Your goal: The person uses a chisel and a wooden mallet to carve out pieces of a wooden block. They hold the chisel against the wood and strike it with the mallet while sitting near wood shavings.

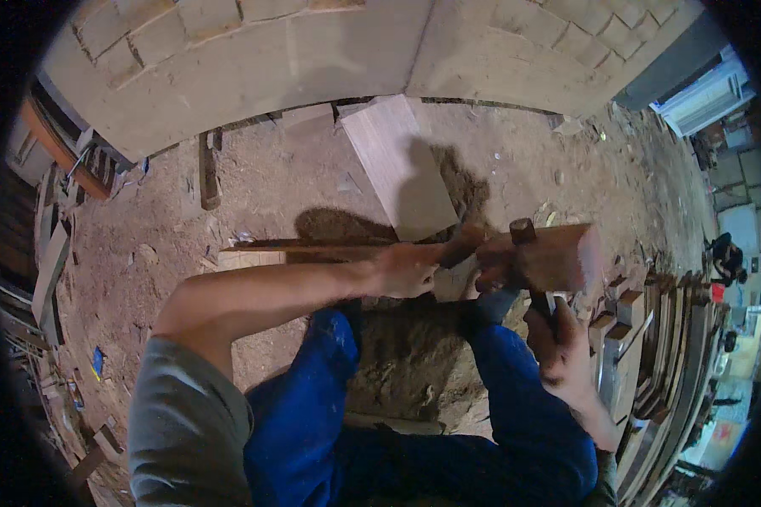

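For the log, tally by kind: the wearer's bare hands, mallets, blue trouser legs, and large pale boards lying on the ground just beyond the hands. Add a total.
Bare hands: 2 (left hand, right hand)
Wooden mallet: 1
Blue trouser legs: 2
Large pale board: 1
Total: 6

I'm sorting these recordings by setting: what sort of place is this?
Probably a woodworking workshop: the right hand grips a brown, block-headed wooden mallet, long brown wooden pieces are stacked at the right, and a pale rectangular wooden board lies ahead.
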